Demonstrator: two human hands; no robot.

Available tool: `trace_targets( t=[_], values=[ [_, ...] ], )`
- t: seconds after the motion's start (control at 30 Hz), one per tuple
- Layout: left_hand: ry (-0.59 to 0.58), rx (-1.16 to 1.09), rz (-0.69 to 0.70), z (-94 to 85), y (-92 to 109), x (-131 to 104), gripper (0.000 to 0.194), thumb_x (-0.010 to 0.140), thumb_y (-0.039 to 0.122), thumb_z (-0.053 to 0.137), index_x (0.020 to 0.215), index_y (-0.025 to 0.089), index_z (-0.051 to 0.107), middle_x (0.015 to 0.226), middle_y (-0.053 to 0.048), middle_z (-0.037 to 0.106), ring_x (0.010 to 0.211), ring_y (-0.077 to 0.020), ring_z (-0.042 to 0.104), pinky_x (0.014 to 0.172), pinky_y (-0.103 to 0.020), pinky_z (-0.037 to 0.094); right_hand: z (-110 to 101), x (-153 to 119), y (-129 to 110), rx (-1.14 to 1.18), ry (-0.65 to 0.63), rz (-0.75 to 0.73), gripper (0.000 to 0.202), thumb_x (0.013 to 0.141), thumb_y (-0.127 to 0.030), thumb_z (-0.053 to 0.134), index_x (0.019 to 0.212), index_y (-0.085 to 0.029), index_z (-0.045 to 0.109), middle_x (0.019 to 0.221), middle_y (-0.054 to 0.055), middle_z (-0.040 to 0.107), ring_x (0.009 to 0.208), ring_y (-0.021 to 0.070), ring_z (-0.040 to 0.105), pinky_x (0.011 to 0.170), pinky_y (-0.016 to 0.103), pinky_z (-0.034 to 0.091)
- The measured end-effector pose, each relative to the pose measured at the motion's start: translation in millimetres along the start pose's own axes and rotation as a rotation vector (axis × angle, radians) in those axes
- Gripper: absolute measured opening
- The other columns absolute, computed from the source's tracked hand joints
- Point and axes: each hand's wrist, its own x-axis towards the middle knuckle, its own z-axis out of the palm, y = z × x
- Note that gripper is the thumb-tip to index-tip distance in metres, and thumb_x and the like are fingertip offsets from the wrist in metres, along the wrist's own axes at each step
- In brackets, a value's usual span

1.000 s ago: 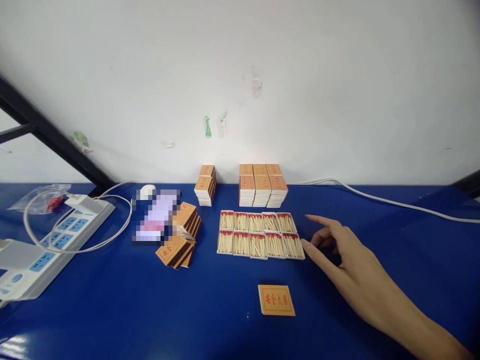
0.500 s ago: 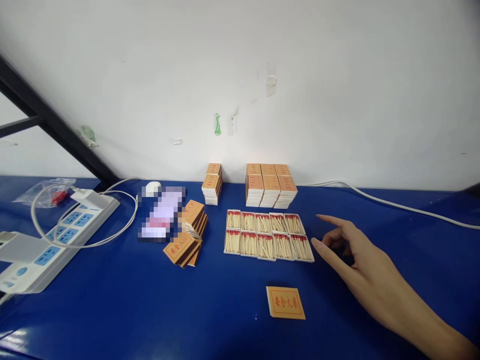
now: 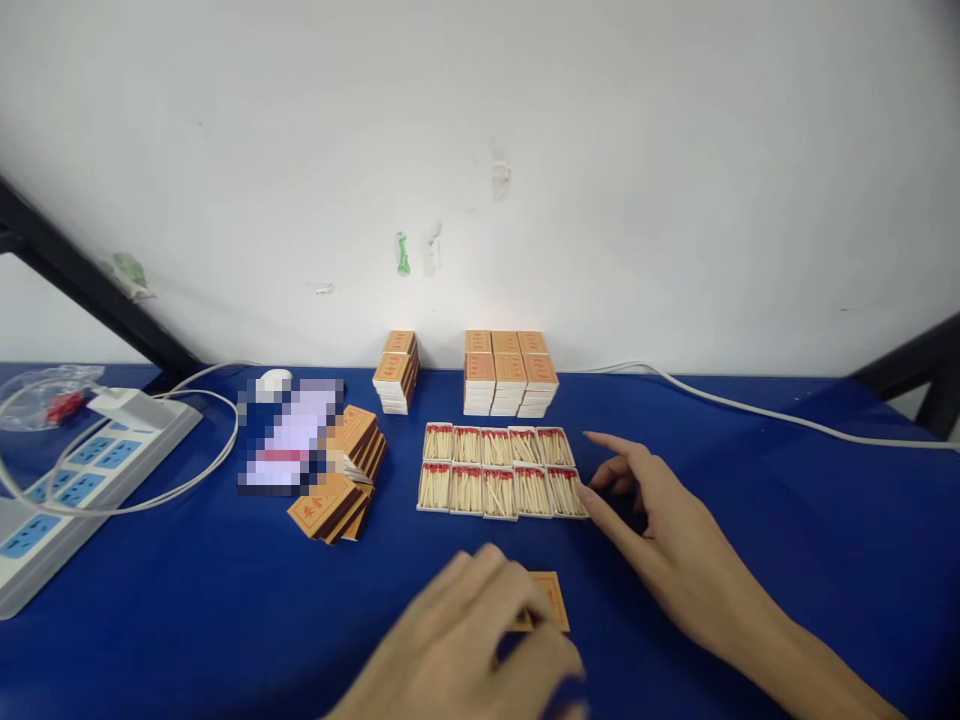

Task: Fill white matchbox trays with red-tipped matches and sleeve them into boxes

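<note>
Two rows of open matchbox trays [image 3: 499, 493] full of red-tipped matches lie on the blue table. Just right of them is my right hand [image 3: 652, 520], its thumb and index finger apart and nothing between them, the thumb tip close to the last tray. My left hand [image 3: 480, 640], blurred, reaches in at the bottom centre over a single orange matchbox cover [image 3: 551, 595] and hides part of it; its fingers are curved, with a gap towards the thumb, and whether they touch the cover cannot be made out.
Stacked matchboxes stand by the wall, a small stack [image 3: 395, 370] and a wider block [image 3: 510, 372]. Orange covers [image 3: 326, 505] are piled on the left beside a pixelated phone [image 3: 300, 430]. Further left are a power strip [image 3: 97, 475] and white cables. Another cable [image 3: 742, 405] runs right.
My left hand has come into view over the single cover. The whole view has shifted, with the objects now further left. My right hand keeps its spread pose beside the trays.
</note>
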Motion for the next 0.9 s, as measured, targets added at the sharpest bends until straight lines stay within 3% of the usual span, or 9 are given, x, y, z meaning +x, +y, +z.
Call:
trace_targets(
  t=[0.07,0.1,0.2,0.27,0.47,0.73,0.9],
  values=[
    [0.122,0.098,0.046,-7.0,-13.8,4.0,0.009,0.113,0.022,0.068,0.120,0.017,0.073,0.112,-0.011,0.076,0.093,-0.0278,0.073,0.080,-0.043,0.066,1.4,-1.3,-0.2,-0.007,-0.012,-0.020,0.061,0.114,-0.068,0.057,0.164,-0.032,0.055,0.126,0.010,0.074,0.111,0.0311,0.070,0.088,0.046,0.060],
    [0.121,0.088,0.071,-8.2,-18.8,5.7,0.015,0.113,0.025,0.070,0.124,0.015,0.071,0.118,-0.012,0.078,0.098,-0.0288,0.074,0.083,-0.043,0.065,1.9,-1.7,-0.6,-0.010,-0.012,-0.024,0.060,0.115,-0.067,0.056,0.164,-0.032,0.055,0.126,0.009,0.074,0.110,0.0308,0.070,0.088,0.046,0.061],
    [0.009,0.012,0.145,-3.0,-28.7,9.0,0.026,0.113,0.030,0.077,0.133,0.016,0.069,0.137,-0.010,0.080,0.114,-0.0271,0.078,0.091,-0.040,0.062,2.5,-2.5,-2.5,-0.017,-0.008,-0.035,0.056,0.117,-0.063,0.053,0.164,-0.033,0.054,0.124,0.008,0.074,0.108,0.0300,0.071,0.088,0.046,0.061],
    [-0.018,0.002,0.182,4.3,-33.8,9.0,0.025,0.113,0.025,0.078,0.135,0.017,0.069,0.142,-0.008,0.081,0.118,-0.0249,0.080,0.093,-0.037,0.061,2.7,-3.0,-3.5,-0.021,-0.007,-0.044,0.054,0.117,-0.062,0.053,0.164,-0.034,0.054,0.124,0.007,0.074,0.107,0.0296,0.072,0.087,0.046,0.061],
    [0.108,0.063,0.248,11.6,-49.2,-0.3,0.013,0.119,0.014,0.062,0.127,0.018,0.072,0.131,-0.007,0.085,0.104,-0.0207,0.081,0.083,-0.033,0.061,2.1,-2.9,-2.8,-0.019,-0.010,-0.039,0.051,0.119,-0.058,0.049,0.163,-0.035,0.054,0.123,0.007,0.075,0.104,0.0287,0.073,0.085,0.045,0.063],
    [0.039,0.038,0.200,3.0,-53.8,-7.6,0.031,0.112,0.011,0.072,0.143,0.012,0.068,0.133,-0.013,0.084,0.110,-0.0271,0.082,0.094,-0.040,0.071,-9.8,4.1,3.1,-0.042,-0.033,-0.069,0.044,0.121,-0.056,0.046,0.157,-0.036,0.061,0.119,0.006,0.075,0.105,0.0294,0.074,0.096,0.050,0.065],
    [0.057,0.037,0.154,1.5,-54.9,-7.0,0.035,0.109,0.009,0.073,0.144,0.013,0.067,0.129,-0.012,0.083,0.108,-0.0267,0.082,0.094,-0.039,0.072,-19.6,5.0,5.5,-0.059,-0.042,-0.046,0.046,0.118,-0.064,0.053,0.154,-0.037,0.066,0.129,0.009,0.076,0.114,0.0310,0.074,0.095,0.050,0.067]
  ],
)
